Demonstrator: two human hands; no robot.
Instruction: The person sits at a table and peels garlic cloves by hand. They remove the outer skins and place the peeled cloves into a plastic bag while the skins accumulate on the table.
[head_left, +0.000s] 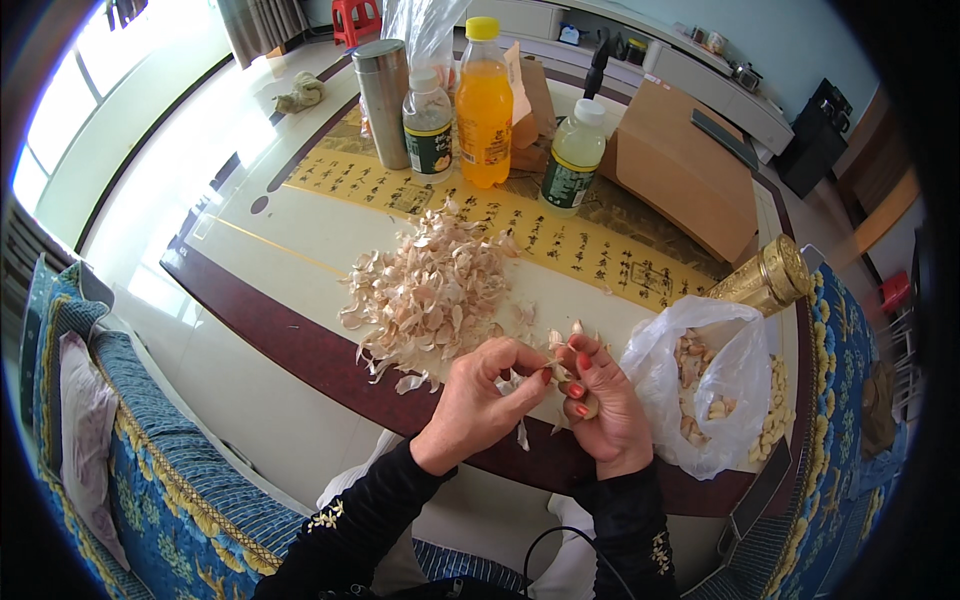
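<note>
My left hand (487, 394) is above the table's front edge, thumb and forefinger pinching the papery skin of a garlic clove (559, 371). My right hand (609, 409) holds the clove from the other side, with another pale clove (590, 406) partly seen in its curled fingers. Beyond the hands, a few unpeeled cloves (556, 339) lie on the table. To their left rises a large heap of dry garlic skins (427, 292). An opened white plastic bag (652, 360) with garlic cloves inside stands to the right, and peeled cloves (776, 412) lie beyond it at the table's right edge.
A steel flask (381, 105), an orange drink bottle (484, 112) and two bottles with green labels (429, 142) (571, 169) stand at the back. A cardboard box (682, 165) is at the back right, near a gold tin (765, 277). Blue patterned sofas (172, 420) flank the table.
</note>
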